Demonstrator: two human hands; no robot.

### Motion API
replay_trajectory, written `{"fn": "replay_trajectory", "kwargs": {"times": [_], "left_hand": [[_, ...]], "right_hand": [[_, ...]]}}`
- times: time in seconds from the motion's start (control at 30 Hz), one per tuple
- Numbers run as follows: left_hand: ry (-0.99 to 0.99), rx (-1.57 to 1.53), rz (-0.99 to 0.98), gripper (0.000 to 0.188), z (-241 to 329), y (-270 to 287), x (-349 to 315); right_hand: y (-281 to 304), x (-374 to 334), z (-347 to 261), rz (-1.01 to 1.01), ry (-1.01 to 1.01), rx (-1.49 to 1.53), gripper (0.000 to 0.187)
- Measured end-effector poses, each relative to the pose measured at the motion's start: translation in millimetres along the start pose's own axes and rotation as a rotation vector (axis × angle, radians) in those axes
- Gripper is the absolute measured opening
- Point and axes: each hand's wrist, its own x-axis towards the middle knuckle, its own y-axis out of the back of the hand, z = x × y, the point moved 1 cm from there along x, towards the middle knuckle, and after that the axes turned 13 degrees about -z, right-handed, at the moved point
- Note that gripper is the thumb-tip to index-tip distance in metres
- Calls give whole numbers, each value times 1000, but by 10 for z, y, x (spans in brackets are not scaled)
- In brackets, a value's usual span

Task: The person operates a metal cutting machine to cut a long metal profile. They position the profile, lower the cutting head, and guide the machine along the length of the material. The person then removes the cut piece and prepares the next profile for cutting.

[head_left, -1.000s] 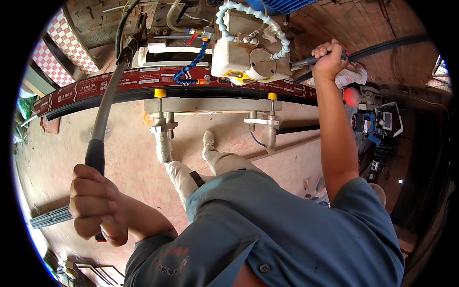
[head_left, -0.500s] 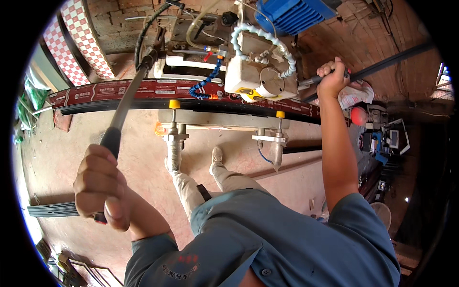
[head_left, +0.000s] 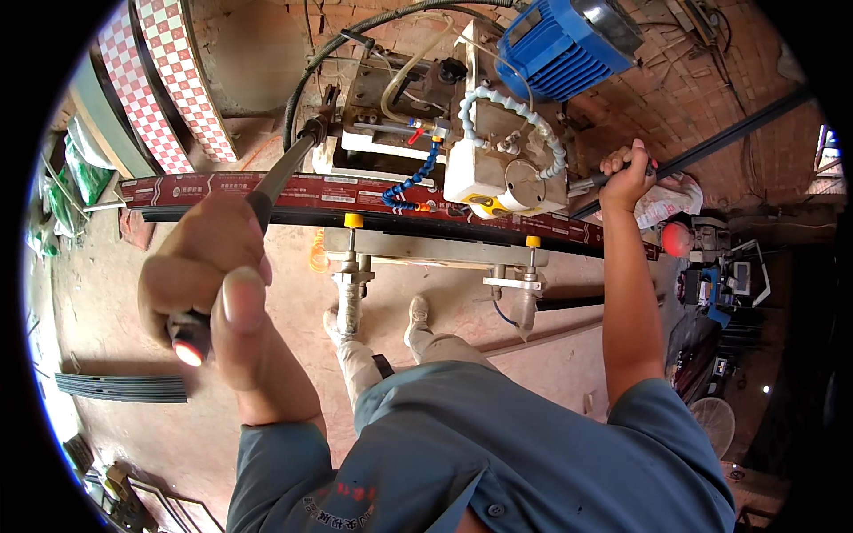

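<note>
My left hand [head_left: 209,284] is close to the camera, wrapped around the black grip of a long metal lever [head_left: 275,182] that runs up to the machine [head_left: 418,98]; the grip's red end cap shows under my fingers. My right hand [head_left: 625,169] is shut on a second, shorter handle [head_left: 593,180] at the right side of the white machine head [head_left: 493,173]. A long dark red profile bar [head_left: 302,194] lies across the machine's bed under the head. A blue motor [head_left: 564,44] sits on top.
Two clamp posts with yellow caps [head_left: 353,258] stand at the machine's front. My feet [head_left: 418,313] are on the dusty floor. A stack of dark profiles [head_left: 120,386] lies on the floor at left. Checkered panels [head_left: 164,84] lean at the back left; clutter and tools [head_left: 724,284] stand at right.
My left hand has pulled the long lever up and toward the camera, so it looks much larger. The view has tilted up, showing more of the blue motor. My right hand still holds its handle.
</note>
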Motion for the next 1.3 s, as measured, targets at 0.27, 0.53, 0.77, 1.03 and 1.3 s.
{"fn": "replay_trajectory", "kwargs": {"times": [0.27, 0.53, 0.77, 1.03, 1.3], "left_hand": [[34, 38, 89, 19, -41, -29, 319], [-60, -39, -33, 18, -274, 141, 711], [36, 123, 174, 19, -213, -136, 1079], [166, 148, 131, 25, -360, -13, 1510], [190, 202, 203, 27, -327, -198, 1704]], "right_hand": [[-29, 25, -78, -6, 21, -26, 32], [-144, -25, -177, 30, -25, -70, 29], [-152, -8, -193, 62, -23, -39, 30], [-142, 15, -266, 96, -72, -62, 28], [-177, 21, -351, 30, -43, -42, 29]]}}
